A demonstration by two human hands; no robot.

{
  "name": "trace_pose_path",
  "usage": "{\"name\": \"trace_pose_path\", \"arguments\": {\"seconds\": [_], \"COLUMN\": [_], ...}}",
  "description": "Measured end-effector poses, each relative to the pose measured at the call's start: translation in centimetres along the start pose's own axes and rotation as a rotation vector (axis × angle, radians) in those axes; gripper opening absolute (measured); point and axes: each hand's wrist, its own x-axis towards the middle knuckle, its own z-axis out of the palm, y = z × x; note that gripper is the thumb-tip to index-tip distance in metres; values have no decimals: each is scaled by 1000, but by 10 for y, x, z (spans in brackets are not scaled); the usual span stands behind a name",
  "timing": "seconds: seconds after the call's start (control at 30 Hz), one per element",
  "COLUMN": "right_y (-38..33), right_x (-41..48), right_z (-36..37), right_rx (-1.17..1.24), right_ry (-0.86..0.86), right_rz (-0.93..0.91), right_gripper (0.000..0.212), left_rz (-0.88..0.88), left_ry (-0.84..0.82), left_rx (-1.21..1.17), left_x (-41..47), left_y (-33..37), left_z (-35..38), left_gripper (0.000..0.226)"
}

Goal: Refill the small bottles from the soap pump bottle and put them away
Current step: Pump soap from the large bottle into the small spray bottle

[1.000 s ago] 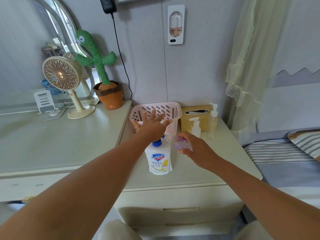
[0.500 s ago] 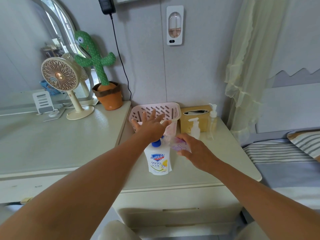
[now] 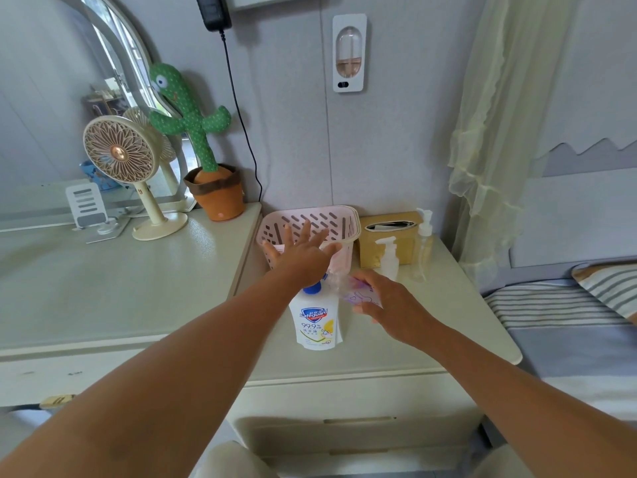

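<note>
A white soap pump bottle (image 3: 315, 322) with a blue pump stands on the nightstand. My left hand (image 3: 300, 255) lies flat on its pump head, fingers spread. My right hand (image 3: 386, 305) grips a small clear bottle (image 3: 355, 293) with a purple print, tilted with its mouth at the pump's spout. Behind stand two more small pump bottles: a white one (image 3: 388, 258) and a taller clear one (image 3: 423, 248). A pink slotted basket (image 3: 331, 220) sits at the back, just beyond my left hand.
A tan tissue box (image 3: 382, 236) is behind the small bottles. To the left, a higher desk holds a fan (image 3: 124, 160), a plush cactus in a pot (image 3: 206, 160) and a phone stand (image 3: 88, 207). A bed (image 3: 568, 326) and curtain (image 3: 489, 132) are on the right.
Almost nothing has moved; my left hand stays on the pump and my right hand keeps the small bottle at the spout, nudged slightly.
</note>
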Motion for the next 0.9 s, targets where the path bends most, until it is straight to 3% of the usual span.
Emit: {"name": "trace_pose_path", "arguments": {"seconds": [0.9], "right_y": [3], "right_x": [0], "right_z": [-2], "right_rx": [15], "right_ry": [-10], "right_rz": [7], "right_gripper": [35], "left_rz": [0], "left_ry": [-10], "left_rx": [-16], "left_x": [0], "left_y": [1], "left_z": [-3], "left_gripper": [57]}}
